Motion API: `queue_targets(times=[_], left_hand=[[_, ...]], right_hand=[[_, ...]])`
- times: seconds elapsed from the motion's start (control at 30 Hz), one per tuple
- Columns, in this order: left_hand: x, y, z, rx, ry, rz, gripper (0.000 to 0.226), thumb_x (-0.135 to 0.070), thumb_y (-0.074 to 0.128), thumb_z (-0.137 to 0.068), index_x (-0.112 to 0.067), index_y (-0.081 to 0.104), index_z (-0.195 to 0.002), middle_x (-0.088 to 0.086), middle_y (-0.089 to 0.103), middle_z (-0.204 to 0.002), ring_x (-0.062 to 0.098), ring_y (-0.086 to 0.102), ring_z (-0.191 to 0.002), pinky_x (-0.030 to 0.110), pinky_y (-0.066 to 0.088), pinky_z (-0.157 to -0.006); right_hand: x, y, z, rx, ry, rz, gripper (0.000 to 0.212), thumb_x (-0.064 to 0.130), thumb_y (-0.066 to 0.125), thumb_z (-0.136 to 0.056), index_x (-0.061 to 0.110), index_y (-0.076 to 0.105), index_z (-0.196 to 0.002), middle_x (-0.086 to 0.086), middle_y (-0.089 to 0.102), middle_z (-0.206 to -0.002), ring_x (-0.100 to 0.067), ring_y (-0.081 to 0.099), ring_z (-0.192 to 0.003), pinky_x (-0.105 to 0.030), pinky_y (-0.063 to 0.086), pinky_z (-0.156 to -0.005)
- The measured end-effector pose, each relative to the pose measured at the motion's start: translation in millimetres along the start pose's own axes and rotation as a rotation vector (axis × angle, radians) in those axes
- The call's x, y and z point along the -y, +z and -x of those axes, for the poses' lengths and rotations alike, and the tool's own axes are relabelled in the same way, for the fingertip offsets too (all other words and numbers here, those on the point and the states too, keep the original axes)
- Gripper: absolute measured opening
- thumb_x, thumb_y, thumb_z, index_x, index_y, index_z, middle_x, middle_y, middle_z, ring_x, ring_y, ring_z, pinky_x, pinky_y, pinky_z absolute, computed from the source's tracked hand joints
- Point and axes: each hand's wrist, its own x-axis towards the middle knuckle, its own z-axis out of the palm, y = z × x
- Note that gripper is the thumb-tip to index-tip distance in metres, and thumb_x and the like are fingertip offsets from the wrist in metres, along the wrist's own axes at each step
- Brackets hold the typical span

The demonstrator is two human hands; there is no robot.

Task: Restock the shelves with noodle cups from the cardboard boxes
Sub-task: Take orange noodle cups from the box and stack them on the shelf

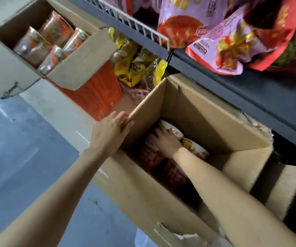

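Red-and-white film-wrapped noodle cups (152,157) lie at the bottom of the open brown corrugated cardboard box (206,122). The right hand (166,142) reaches inside, fingers curled over a glossy white-lidded cup (176,131). The left hand (111,132) grips the box's upright flap edge, fingers wrapped over it. Beyond the left hand sits a second cardboard box (83,61) of orange cups (54,31). Above the right hand, crinkly pink snack bags (224,45) fill a dark metal shelf (232,90).

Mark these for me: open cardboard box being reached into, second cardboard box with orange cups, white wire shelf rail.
Open brown cardboard box (202,111): head view, inner far wall.
Second cardboard box of orange cups (83,63): head view, near flap.
White wire shelf rail (140,26): head view, top wire.
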Motion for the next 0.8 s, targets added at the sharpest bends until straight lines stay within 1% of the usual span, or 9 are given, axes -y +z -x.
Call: queue_targets(times=[0.07, 0.2, 0.3, 0.43, 0.57, 0.63, 0.7, 0.73, 0.8], left_hand=[[5.2, 9.5, 1.4, -0.065, 0.078, 0.028, 0.026, -0.040, 0.048, -0.096, -0.019, 0.061, -0.104, 0.003, 0.060, -0.089, 0.031, 0.061, -0.079, 0.031, 0.037, -0.058], [10.0, 17.5, 6.0, -0.096, 0.085, 0.098, 0.023, -0.039, 0.044, -0.095, -0.021, 0.059, -0.099, 0.000, 0.056, -0.082, 0.028, 0.058, -0.071, 0.031, 0.040, -0.057], [8.7, 17.1, 4.7, -0.104, 0.095, 0.102, 0.024, -0.037, 0.043, -0.096, -0.019, 0.058, -0.099, -0.002, 0.054, -0.081, 0.024, 0.056, -0.069, 0.030, 0.041, -0.056], [9.9, 18.1, 3.1, -0.113, 0.105, 0.099, 0.025, -0.036, 0.042, -0.097, -0.017, 0.058, -0.101, -0.001, 0.055, -0.083, 0.022, 0.054, -0.068, 0.029, 0.040, -0.056], [6.5, 18.4, 4.4, -0.118, 0.093, 0.086, 0.025, -0.038, 0.042, -0.097, -0.018, 0.057, -0.100, -0.004, 0.050, -0.080, 0.023, 0.054, -0.069, 0.028, 0.036, -0.056], [7.0, 17.7, 4.0, -0.122, 0.088, 0.082, 0.028, -0.040, 0.041, -0.097, -0.019, 0.058, -0.101, -0.003, 0.051, -0.081, 0.024, 0.055, -0.071, 0.029, 0.037, -0.057], [5.8, 14.0, 3.0, -0.079, 0.047, 0.071, 0.031, -0.043, 0.042, -0.097, -0.021, 0.061, -0.107, 0.000, 0.057, -0.088, 0.025, 0.058, -0.078, 0.031, 0.041, -0.059], [4.4, 11.1, 3.2, -0.044, 0.004, 0.070, 0.033, -0.046, 0.043, -0.097, -0.023, 0.062, -0.112, 0.000, 0.061, -0.095, 0.025, 0.060, -0.084, 0.031, 0.043, -0.061], [-1.6, 0.7, 7.4, -0.010, -0.114, 0.122, 0.038, -0.053, 0.046, -0.093, -0.029, 0.061, -0.117, -0.003, 0.063, -0.110, 0.022, 0.061, -0.097, 0.032, 0.046, -0.070]], right_hand=[[-5.5, 26.9, -20.9, 0.002, -0.179, 0.150, 0.043, 0.018, 0.030, -0.103, 0.016, 0.034, -0.146, -0.012, 0.030, -0.151, -0.031, 0.025, -0.139, -0.047, 0.020, -0.113], [-12.4, 80.9, -57.1, 0.181, -0.388, 0.543, 0.060, 0.018, 0.041, -0.098, 0.024, 0.014, -0.152, -0.008, 0.011, -0.158, -0.033, 0.005, -0.146, -0.058, 0.017, -0.112], [-6.1, 96.5, -69.2, 0.198, -0.438, 0.603, 0.062, 0.023, 0.040, -0.099, 0.028, 0.008, -0.152, -0.008, 0.004, -0.160, -0.036, -0.002, -0.146, -0.063, 0.016, -0.110], [-1.8, 93.4, -64.2, 0.167, -0.435, 0.696, 0.073, 0.019, 0.047, -0.096, 0.026, 0.001, -0.152, -0.013, 0.001, -0.159, -0.040, -0.003, -0.145, -0.061, 0.018, -0.111], [-2.0, 70.8, -43.4, 0.049, -0.505, 0.724, 0.085, 0.022, 0.062, -0.087, 0.032, 0.007, -0.151, -0.013, 0.014, -0.157, -0.042, 0.009, -0.143, -0.060, 0.029, -0.107], [-2.9, 45.5, -25.5, -0.010, -0.501, 0.653, 0.085, 0.020, 0.077, -0.073, 0.034, 0.033, -0.145, -0.013, 0.039, -0.147, -0.041, 0.031, -0.137, -0.059, 0.042, -0.095], [-6.9, 16.5, 2.5, -0.157, -0.520, 0.563, 0.075, 0.011, 0.087, -0.057, 0.026, 0.060, -0.126, -0.015, 0.058, -0.129, -0.039, 0.049, -0.125, -0.061, 0.049, -0.083], [-8.5, -1.9, 19.5, -0.249, -0.510, 0.528, 0.070, 0.010, 0.088, -0.056, 0.023, 0.064, -0.120, -0.015, 0.061, -0.126, -0.037, 0.052, -0.123, -0.064, 0.049, -0.082], [-10.2, -42.8, 57.4, -0.458, -0.444, 0.508, 0.073, 0.014, 0.082, -0.063, 0.020, 0.054, -0.131, -0.014, 0.054, -0.134, -0.033, 0.046, -0.128, -0.064, 0.045, -0.090]])
